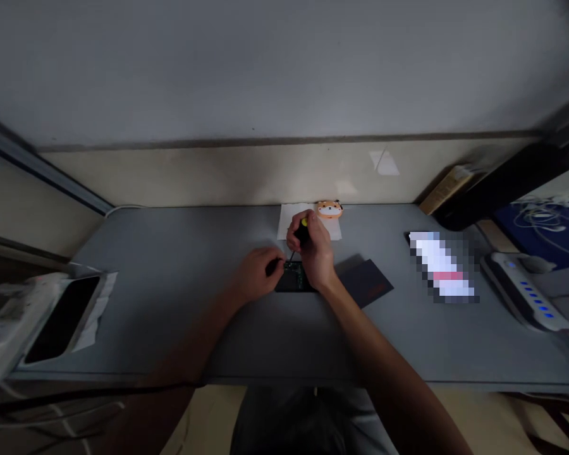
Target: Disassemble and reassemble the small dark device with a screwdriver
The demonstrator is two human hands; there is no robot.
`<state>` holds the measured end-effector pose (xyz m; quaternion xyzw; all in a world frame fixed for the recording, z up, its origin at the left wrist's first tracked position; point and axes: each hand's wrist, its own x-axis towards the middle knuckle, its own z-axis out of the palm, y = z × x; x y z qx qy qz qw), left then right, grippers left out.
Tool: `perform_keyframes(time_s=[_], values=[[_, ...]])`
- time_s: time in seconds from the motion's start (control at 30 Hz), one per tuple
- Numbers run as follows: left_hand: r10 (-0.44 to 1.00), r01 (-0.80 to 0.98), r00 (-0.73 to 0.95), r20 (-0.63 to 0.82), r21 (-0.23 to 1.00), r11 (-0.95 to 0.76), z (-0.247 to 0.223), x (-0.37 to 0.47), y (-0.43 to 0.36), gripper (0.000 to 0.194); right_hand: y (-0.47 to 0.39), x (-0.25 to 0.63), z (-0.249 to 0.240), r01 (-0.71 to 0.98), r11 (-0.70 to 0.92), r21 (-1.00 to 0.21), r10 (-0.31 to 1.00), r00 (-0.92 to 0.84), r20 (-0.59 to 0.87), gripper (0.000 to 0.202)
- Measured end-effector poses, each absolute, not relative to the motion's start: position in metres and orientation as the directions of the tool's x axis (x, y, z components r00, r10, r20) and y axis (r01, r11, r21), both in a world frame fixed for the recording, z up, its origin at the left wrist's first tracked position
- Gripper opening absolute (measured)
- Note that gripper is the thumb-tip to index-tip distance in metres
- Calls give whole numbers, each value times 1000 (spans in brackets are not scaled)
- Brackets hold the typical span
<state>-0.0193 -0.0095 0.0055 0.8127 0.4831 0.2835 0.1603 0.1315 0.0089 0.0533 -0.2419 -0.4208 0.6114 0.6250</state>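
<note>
An opened phone-sized device lies flat on the desk, with a green circuit board showing inside its black body. My right hand is wrapped round a screwdriver with a black and yellow handle. Its thin shaft slants down to the upper part of the board. At the device's left side, my left hand has thumb and fingers drawn together near the screwdriver tip. Something dark shows between those fingers, too unclear to name. My right hand and wrist cover the device's right end.
Behind my hands are a white sheet and an orange animal-faced case. A dark flat panel lies right of the device. Farther right are a lit, blurred-out phone and a power strip. A dark-screened phone rests left.
</note>
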Motion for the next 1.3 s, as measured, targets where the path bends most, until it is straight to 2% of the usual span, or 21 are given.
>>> perform_keyframes(time_s=[0.53,0.8,1.3], values=[[876,687,373,306,543,-482,6,-19,-9,15,14,132,55,-609,105,-786,970,-110,215,49],[875,682,373,309,547,-485,7,-20,-9,16,13,133,54,-648,127,-751,960,-111,258,48],[874,668,392,285,565,-484,4,-22,-6,25,11,131,52,-627,130,-768,955,-129,268,45]])
